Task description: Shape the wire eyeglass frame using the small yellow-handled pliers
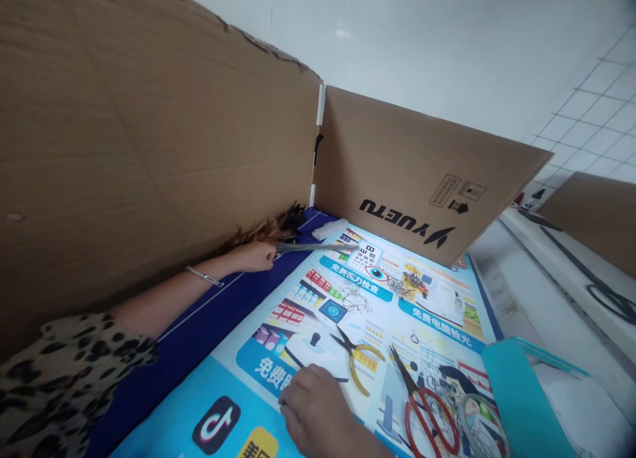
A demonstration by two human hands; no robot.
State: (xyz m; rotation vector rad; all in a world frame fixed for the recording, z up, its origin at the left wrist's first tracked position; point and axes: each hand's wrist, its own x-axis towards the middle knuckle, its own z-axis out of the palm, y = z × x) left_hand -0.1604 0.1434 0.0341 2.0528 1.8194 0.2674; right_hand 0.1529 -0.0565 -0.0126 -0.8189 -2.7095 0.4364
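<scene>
My left hand [256,256] reaches along the cardboard wall with its fingers closed at the near end of a bundle of thin grey wires [318,247]. Just behind it lie brown and black feathers [268,229]. My right hand [318,408] rests low on the printed poster [278,398], fingers curled under; anything inside them is hidden. Ahead of that hand are yellow-handled pliers [355,358], jaws apart. Red-handled scissors [422,405] lie further right, beside a tangle of fine wire and a clear round roll [481,425].
Tall cardboard panels [149,133] stand at the left, with another printed cardboard panel [407,173] across the back. Small loose wire bits [358,299] lie mid-poster. A teal open box [527,392] sits at the right edge, near a white surface with a black cable [611,302].
</scene>
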